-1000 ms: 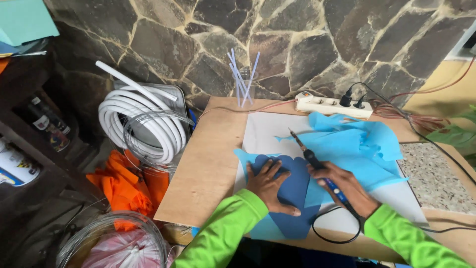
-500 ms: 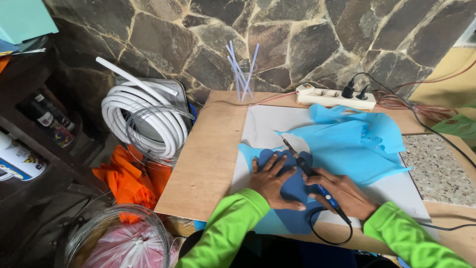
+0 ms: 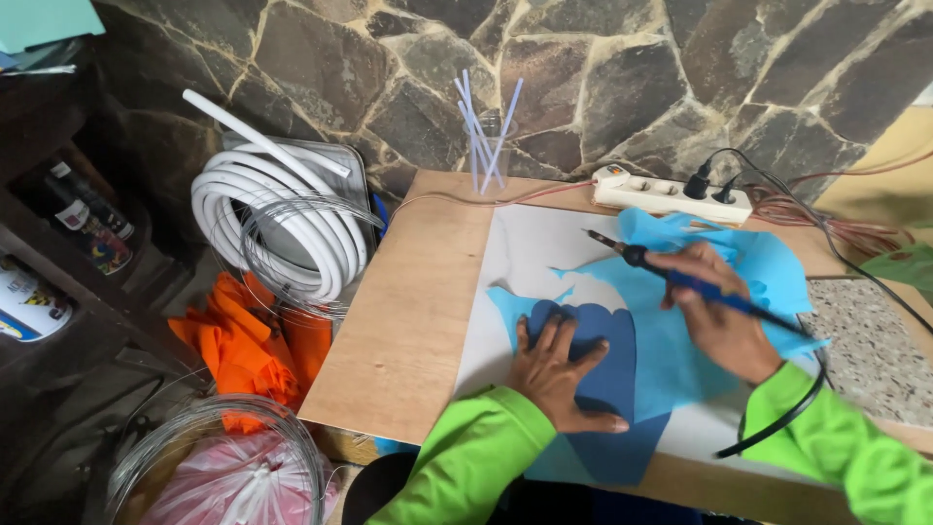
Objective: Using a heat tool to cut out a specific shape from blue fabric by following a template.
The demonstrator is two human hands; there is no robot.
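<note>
Our right hand [image 3: 714, 311] pinches the blue-handled soldering iron [image 3: 680, 282], tip toward ten o'clock; our left hand [image 3: 559, 365], spread flat at seven o'clock from it, pins the dark blue sheet [image 3: 607, 389].

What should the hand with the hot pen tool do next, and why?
Probably lower the tool's tip back onto the light blue sheet. The right hand holds the tool raised, tip over the white board, while the left hand presses the dark blue piece flat.
</note>
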